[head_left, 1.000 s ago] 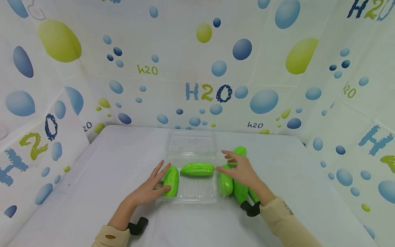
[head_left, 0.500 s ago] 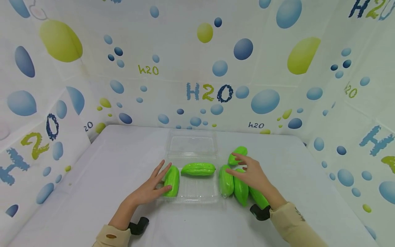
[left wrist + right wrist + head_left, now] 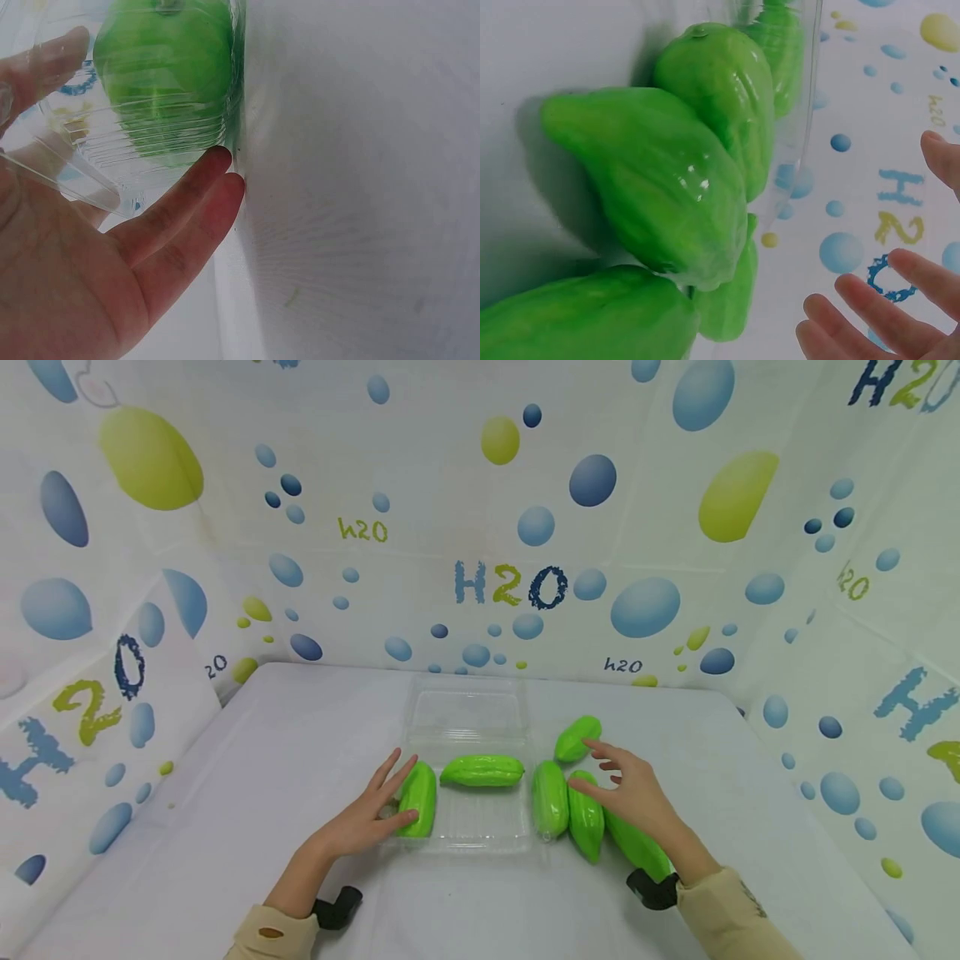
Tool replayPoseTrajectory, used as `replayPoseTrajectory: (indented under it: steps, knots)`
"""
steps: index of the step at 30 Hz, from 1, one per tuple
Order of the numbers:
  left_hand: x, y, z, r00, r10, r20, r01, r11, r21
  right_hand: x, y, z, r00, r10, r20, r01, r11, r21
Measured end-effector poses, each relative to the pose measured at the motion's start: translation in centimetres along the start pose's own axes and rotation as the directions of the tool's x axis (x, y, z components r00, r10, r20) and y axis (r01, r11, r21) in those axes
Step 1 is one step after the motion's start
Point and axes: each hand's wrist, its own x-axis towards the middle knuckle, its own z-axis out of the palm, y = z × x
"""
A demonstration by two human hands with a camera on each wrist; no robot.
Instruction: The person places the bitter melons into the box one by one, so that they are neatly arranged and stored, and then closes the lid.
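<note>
A clear plastic clamshell box (image 3: 483, 827) lies with its lid folded back. Inside, one glossy green gourd-like fruit (image 3: 417, 800) stands along the left wall and another green fruit (image 3: 482, 771) lies crosswise at the back. My left hand (image 3: 367, 817) touches the box's left side, fingers fairly straight against the outer wall and the thumb over the rim. To the right of the box, my right hand (image 3: 633, 789) hovers with spread, slightly bent fingers and nothing in its grasp. Beneath and beside it are several green fruits, including the slim-tipped one (image 3: 652, 172) in the right wrist view.
The transparent lid (image 3: 468, 710) rests flat behind the box. One loose green fruit (image 3: 577, 739) lies farther back at the right, near the lid. A white cloth (image 3: 300, 718) covers the table, and a patterned curtain (image 3: 420, 468) rises behind and at both sides.
My right hand has drawn away from the box, to the right and slightly toward me, uncovering more of the loose fruits. The left hand stays at the box's side.
</note>
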Motion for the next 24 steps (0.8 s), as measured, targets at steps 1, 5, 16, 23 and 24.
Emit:
replayPoseTrajectory:
  steps: [1, 5, 16, 23, 24]
  knots:
    - [0.0, 0.0, 0.0, 1.000, 0.000, 0.001, 0.000, 1.000, 0.000, -0.1, 0.2, 0.0, 1.000, 0.000, -0.004, 0.000, 1.000, -0.005]
    - [0.0, 0.1, 0.0, 1.000, -0.002, 0.003, 0.002, 1.000, -0.007, -0.6, 0.7, -0.2, 1.000, 0.009, -0.014, -0.009, 1.000, -0.012]
    - [0.1, 0.1, 0.0, 1.000, 0.000, 0.000, 0.000, 1.000, -0.002, -1.7, 1.8, -0.6, 0.999, 0.027, -0.037, -0.028, 0.999, -0.033]
    - [0.0, 0.1, 0.0, 1.000, -0.002, -0.002, 0.002, 1.000, 0.005, -2.1, 2.7, -0.7, 0.999, 0.035, -0.041, -0.037, 0.999, -0.038]
    - [0.0, 0.1, 0.0, 1.000, -0.002, -0.002, 0.002, 1.000, 0.005, -2.1, 2.9, -0.8, 0.998, 0.039, -0.039, -0.041, 0.998, -0.037]
